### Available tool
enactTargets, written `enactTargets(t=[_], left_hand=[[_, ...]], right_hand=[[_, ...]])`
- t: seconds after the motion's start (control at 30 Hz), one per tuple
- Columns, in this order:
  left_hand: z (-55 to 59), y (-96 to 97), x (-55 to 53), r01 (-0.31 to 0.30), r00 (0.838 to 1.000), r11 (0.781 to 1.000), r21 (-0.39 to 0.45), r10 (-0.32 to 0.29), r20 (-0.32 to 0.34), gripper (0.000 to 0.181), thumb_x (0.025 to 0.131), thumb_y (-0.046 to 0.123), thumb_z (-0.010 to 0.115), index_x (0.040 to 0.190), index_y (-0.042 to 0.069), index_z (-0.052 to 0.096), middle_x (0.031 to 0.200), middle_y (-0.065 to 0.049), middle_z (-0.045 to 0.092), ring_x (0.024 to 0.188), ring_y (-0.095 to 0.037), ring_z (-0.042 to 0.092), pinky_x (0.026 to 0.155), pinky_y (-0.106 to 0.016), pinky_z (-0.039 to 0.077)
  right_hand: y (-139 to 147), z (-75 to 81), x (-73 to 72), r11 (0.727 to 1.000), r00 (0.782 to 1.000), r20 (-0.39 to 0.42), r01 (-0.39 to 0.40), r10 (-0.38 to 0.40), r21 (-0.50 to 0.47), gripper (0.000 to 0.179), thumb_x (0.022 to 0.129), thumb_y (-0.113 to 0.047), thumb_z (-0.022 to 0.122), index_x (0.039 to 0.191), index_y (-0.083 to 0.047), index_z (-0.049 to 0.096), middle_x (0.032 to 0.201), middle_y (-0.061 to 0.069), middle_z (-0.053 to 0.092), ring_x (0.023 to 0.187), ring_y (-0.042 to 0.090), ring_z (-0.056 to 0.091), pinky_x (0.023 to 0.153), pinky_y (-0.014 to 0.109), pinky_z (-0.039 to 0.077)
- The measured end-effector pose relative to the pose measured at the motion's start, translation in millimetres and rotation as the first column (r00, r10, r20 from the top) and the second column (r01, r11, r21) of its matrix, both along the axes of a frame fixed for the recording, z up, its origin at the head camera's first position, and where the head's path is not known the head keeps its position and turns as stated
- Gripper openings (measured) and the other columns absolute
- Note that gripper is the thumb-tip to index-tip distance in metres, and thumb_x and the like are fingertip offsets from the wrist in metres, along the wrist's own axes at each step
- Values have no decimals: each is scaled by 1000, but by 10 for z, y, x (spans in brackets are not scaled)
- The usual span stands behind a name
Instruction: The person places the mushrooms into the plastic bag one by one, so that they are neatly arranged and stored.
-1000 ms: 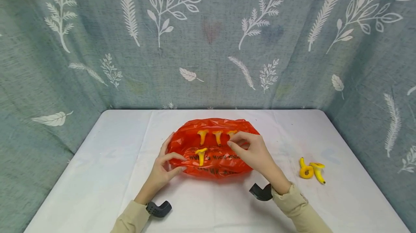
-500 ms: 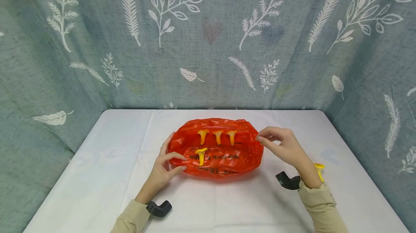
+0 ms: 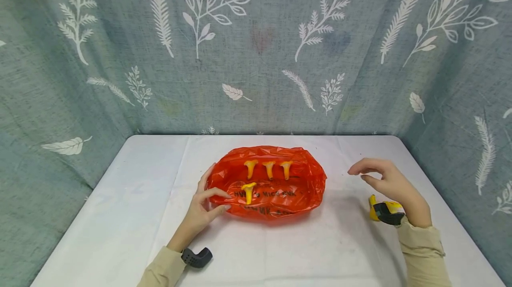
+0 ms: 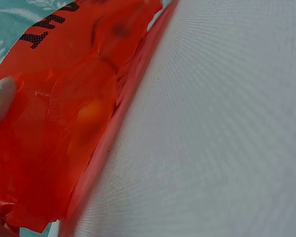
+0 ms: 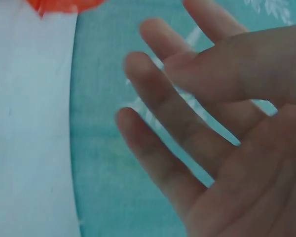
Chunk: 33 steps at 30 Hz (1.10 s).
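A red plastic bag (image 3: 276,200) lies in the middle of the table with its mouth spread. Several yellow chanterelle mushrooms (image 3: 249,193) are in it, most in a row towards the back. At the bag's left end, my left hand (image 3: 202,202) holds the rim; in the left wrist view the thumb (image 4: 2,98) lies against the red plastic. My right hand (image 3: 394,185) is in the air right of the bag, fingers loosely bent and holding nothing. Below it, more yellow chanterelles (image 3: 373,209) lie on the table, partly hidden by the wrist camera and arm.
A white cloth covers the table (image 3: 100,216). Behind it and along both sides hangs a grey-green curtain (image 3: 256,78) with white leaf prints. Black wrist cameras (image 3: 197,258) sit on both forearms.
My right hand has moved from above the bag, past its right rim, out to the right over the loose chanterelles. The bag's right end has spread outward. My left hand stays put.
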<state>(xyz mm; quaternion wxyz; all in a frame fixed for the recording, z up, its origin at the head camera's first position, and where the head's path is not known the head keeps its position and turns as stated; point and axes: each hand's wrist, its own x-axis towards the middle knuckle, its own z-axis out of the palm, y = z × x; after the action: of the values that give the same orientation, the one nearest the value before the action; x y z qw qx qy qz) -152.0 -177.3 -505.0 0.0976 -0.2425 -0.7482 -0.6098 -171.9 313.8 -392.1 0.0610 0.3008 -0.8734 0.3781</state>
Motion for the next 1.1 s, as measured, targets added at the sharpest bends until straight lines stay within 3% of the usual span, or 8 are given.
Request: enactTargets(t=[0.13,0.27,0.43,0.57,0.77,0.97,1.1], left_hand=[[2,-7,11,-7,1000,1000,-4,7,1,24,80,-3,78,97,13,74,164,-4,13,149,-28,12,113,-68,12],[9,-5,18,-6,1000,1000,-4,6,-10,24,79,-3,78,97,13,74,164,-5,14,148,-30,13,113,-69,12],[19,-1,24,-3,1000,1000,2,3,-8,25,80,-3,78,97,13,73,164,-6,13,148,-30,13,115,-64,12],[15,-1,19,-1,1000,1000,1,1,-10,24,80,-4,78,97,13,73,164,-6,13,148,-31,13,114,-66,11],[-10,-8,15,-7,1000,1000,-10,7,3,24,80,-2,78,97,14,74,164,-3,13,148,-29,12,112,-70,12],[-11,-8,16,-5,1000,1000,-5,5,6,23,80,-2,78,97,14,73,164,-2,13,148,-28,13,113,-68,11],[-13,-4,5,-3,1000,1000,-4,3,8,23,80,-2,78,97,14,74,164,-2,13,148,-28,13,113,-69,11]], right_hand=[[169,-81,-28,999,995,100,-19,15,40,56,83,25,46,101,-19,73,106,2,72,101,9,64,89,20,50],[325,-195,-51,995,972,220,-93,83,38,54,78,27,42,98,-10,74,106,10,71,105,8,63,90,20,49],[484,-333,-80,984,916,370,-176,155,23,51,68,27,41,94,-2,74,107,16,71,105,11,63,90,24,48],[546,-419,-84,984,871,467,-177,153,6,50,64,26,41,90,0,75,105,16,72,103,13,65,89,27,49],[540,-454,-80,987,852,510,-155,118,32,47,63,24,43,84,-2,77,103,12,73,102,13,65,91,13,37],[536,-453,-91,986,840,530,-164,119,39,39,70,22,49,86,1,77,104,15,72,102,9,63,87,14,39],[538,-456,-86,981,846,512,-191,147,33,35,70,20,52,87,1,77,104,15,71,102,10,63,86,15,38]])
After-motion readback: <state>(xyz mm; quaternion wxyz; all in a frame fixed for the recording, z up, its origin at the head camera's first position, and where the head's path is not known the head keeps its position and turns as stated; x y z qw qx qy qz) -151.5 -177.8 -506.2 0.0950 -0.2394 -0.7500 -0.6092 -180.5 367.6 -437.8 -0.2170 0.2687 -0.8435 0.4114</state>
